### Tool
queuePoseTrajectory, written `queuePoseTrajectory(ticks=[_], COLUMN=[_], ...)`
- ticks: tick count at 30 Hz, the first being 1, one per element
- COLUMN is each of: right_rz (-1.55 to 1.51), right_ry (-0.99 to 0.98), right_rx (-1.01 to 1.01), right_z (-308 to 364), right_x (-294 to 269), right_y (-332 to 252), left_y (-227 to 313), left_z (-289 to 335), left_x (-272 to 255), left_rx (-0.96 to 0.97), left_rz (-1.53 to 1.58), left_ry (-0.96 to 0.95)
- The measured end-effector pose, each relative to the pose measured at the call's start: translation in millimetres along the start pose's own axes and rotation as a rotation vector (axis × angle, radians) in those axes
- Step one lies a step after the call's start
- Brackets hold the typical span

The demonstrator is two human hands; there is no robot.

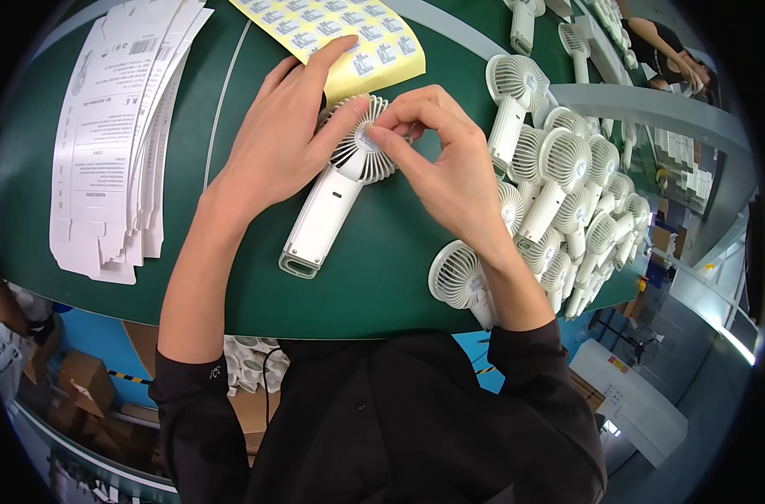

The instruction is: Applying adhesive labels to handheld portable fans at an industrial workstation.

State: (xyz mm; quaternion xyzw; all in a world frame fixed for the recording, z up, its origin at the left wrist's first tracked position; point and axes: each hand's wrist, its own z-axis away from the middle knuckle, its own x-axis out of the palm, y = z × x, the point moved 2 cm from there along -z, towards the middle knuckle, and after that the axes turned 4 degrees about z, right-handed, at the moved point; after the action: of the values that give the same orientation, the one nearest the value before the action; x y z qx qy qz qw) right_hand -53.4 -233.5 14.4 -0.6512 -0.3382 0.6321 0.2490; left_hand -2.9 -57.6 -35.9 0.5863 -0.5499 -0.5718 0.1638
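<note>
A white handheld fan (322, 220) lies on the green table, its round grille pointing away from me. My left hand (283, 126) is spread around the grille's left side. Its thumb rests on the ribs, while the index finger stretches onto a yellow sheet of stickers (386, 54) beyond the fan. At the fan's hub, the thumb and index finger of my right hand (437, 151) pinch together at the edge of a small silvery sticker (366, 140). The fingertips partly cover this sticker, and the other right fingers are curled.
Several more white fans (563, 160) are heaped on the right; a single fan (460, 277) lies near my right forearm. Flat white printed cartons (105, 151) are stacked at left. A grey curved rail (626, 97) crosses the far right. Another person (664, 46) is at upper right.
</note>
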Motion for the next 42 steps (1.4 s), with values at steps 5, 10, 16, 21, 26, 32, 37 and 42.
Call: queuePoseTrajectory(ticks=[5,10,16,21,26,32,37,42], right_rz=[-0.004,-0.011,-0.006,0.000,0.005,0.173,0.061,-0.064], right_ry=[0.009,0.020,0.031,0.037,0.051,0.039,-0.019,-0.075], right_rx=[0.001,0.005,0.000,-0.001,-0.017,-0.065,0.063,0.069], right_z=[0,1,1,1,2,4,1,-19], right_x=[1,2,2,3,4,7,6,2], right_y=[-1,-2,-1,-2,0,-1,10,25], left_y=[0,0,-1,-1,0,-1,-1,4], left_z=[0,0,-1,0,0,0,0,-1], left_x=[0,0,1,1,1,2,1,-1], left_rx=[0.026,0.025,0.036,0.032,0.024,0.051,-0.008,-0.084], left_rz=[0.009,0.014,-0.004,-0.005,-0.012,-0.026,0.009,0.023], left_ry=[0.001,0.005,0.009,0.001,0.001,-0.001,-0.045,-0.092])
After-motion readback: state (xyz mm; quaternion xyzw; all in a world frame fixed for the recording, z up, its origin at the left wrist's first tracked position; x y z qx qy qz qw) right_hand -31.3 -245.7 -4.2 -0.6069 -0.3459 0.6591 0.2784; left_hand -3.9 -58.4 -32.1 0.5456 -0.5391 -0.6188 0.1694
